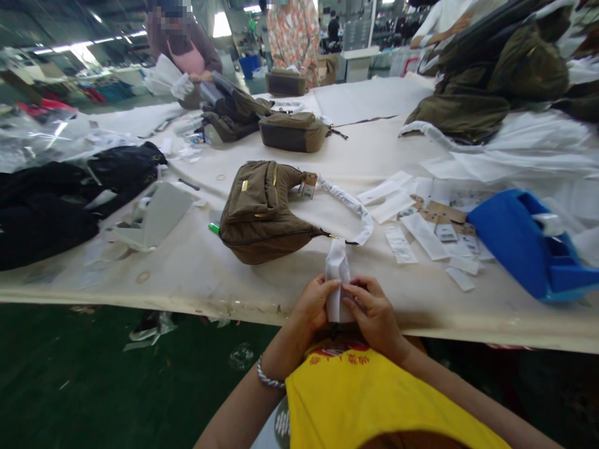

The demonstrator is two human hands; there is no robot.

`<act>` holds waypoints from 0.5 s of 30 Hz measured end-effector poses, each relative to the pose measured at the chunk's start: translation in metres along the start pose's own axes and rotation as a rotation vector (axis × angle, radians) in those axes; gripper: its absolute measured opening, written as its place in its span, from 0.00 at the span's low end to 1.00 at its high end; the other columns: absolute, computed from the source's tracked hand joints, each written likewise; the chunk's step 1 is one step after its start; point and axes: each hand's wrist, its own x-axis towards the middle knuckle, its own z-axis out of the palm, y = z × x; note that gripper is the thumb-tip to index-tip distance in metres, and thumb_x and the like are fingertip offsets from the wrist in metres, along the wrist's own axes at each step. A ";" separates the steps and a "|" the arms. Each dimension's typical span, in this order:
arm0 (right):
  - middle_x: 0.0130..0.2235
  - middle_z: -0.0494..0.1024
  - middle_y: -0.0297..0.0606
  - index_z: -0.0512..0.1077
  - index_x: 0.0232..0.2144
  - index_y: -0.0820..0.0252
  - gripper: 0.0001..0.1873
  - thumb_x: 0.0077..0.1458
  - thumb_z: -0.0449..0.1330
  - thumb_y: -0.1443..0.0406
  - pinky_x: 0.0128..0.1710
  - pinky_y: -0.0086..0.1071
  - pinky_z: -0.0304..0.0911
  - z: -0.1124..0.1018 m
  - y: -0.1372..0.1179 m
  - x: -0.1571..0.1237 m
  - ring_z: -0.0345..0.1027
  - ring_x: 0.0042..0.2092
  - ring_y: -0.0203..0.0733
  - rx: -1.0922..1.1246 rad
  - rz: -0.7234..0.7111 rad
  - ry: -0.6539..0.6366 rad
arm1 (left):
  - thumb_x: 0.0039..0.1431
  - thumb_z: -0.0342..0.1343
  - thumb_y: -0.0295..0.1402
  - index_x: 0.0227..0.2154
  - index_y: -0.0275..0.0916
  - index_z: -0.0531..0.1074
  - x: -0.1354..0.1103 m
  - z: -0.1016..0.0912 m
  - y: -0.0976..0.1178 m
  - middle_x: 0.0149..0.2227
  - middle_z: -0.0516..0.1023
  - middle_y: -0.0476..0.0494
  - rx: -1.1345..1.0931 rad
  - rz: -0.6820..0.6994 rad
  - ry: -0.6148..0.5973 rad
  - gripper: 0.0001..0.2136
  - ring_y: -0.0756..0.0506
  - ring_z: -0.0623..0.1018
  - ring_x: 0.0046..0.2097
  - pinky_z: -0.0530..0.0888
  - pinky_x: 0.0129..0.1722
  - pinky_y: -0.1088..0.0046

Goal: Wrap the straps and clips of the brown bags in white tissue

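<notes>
A strip of white wrapping paper hangs from the near end of a brown corduroy shoulder bag, at its strap clip. My left hand pinches the paper's left edge between thumb and fingers. On the other edge, my right hand is closed with its fingertips on the same paper. Whatever the paper wraps is hidden. The bag lies on the table, its strap covered in white wrapping and curving to the right. A cardboard tag hangs near the strap's far end.
Right of the bag lie white paper strips, brown tags and a blue holder. A grey-white tape dispenser and black bags sit left. More brown bags are farther back. A co-worker handles white material across the table.
</notes>
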 end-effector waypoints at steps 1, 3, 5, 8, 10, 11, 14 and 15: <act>0.42 0.65 0.42 0.71 0.41 0.56 0.13 0.53 0.53 0.68 0.45 0.39 0.64 0.001 0.000 -0.003 0.62 0.45 0.44 -0.019 -0.047 0.001 | 0.38 0.61 0.26 0.32 0.34 0.68 0.000 0.000 0.001 0.27 0.73 0.46 -0.004 -0.006 -0.004 0.14 0.50 0.72 0.27 0.69 0.29 0.76; 0.41 0.66 0.42 0.71 0.41 0.56 0.13 0.55 0.51 0.69 0.44 0.37 0.65 0.001 0.001 -0.006 0.62 0.45 0.43 -0.045 -0.146 -0.022 | 0.37 0.61 0.26 0.33 0.34 0.68 -0.001 0.002 0.002 0.28 0.73 0.46 -0.006 -0.023 -0.019 0.16 0.49 0.73 0.29 0.70 0.30 0.75; 0.41 0.68 0.42 0.72 0.39 0.57 0.14 0.55 0.49 0.70 0.45 0.37 0.64 0.001 0.000 -0.004 0.62 0.46 0.43 -0.071 -0.242 -0.084 | 0.37 0.62 0.27 0.33 0.34 0.67 -0.003 0.004 0.003 0.29 0.73 0.45 0.015 -0.022 -0.034 0.16 0.48 0.73 0.30 0.70 0.30 0.74; 0.40 0.70 0.42 0.72 0.37 0.59 0.14 0.56 0.47 0.71 0.50 0.39 0.61 -0.003 -0.004 0.001 0.63 0.46 0.42 -0.082 -0.347 -0.203 | 0.38 0.61 0.27 0.33 0.35 0.65 -0.004 0.005 0.002 0.27 0.73 0.47 0.066 0.035 -0.021 0.16 0.50 0.72 0.27 0.69 0.26 0.77; 0.43 0.70 0.42 0.72 0.38 0.59 0.15 0.56 0.47 0.71 0.51 0.38 0.60 -0.009 -0.006 0.002 0.63 0.47 0.42 -0.042 -0.383 -0.289 | 0.39 0.61 0.27 0.32 0.35 0.65 -0.004 0.005 0.001 0.26 0.73 0.47 0.099 0.054 -0.002 0.15 0.50 0.72 0.25 0.68 0.24 0.78; 0.44 0.70 0.42 0.71 0.40 0.58 0.15 0.56 0.48 0.71 0.50 0.37 0.62 -0.014 -0.006 0.001 0.63 0.48 0.41 -0.012 -0.383 -0.305 | 0.39 0.60 0.27 0.31 0.34 0.65 -0.005 0.005 0.000 0.25 0.73 0.47 0.117 0.050 0.007 0.14 0.50 0.72 0.25 0.68 0.24 0.78; 0.46 0.70 0.42 0.70 0.43 0.56 0.15 0.55 0.50 0.70 0.45 0.32 0.66 -0.043 -0.001 -0.003 0.65 0.48 0.40 -0.011 -0.277 -0.183 | 0.40 0.60 0.27 0.30 0.34 0.66 -0.008 0.007 0.001 0.24 0.73 0.45 0.193 0.024 0.071 0.12 0.51 0.71 0.23 0.68 0.23 0.77; 0.46 0.70 0.42 0.71 0.42 0.56 0.14 0.55 0.51 0.69 0.43 0.32 0.67 -0.059 0.004 -0.003 0.66 0.46 0.40 -0.056 -0.218 -0.076 | 0.40 0.60 0.28 0.30 0.33 0.66 -0.009 0.008 0.001 0.24 0.73 0.45 0.219 0.012 0.106 0.12 0.51 0.70 0.22 0.68 0.22 0.77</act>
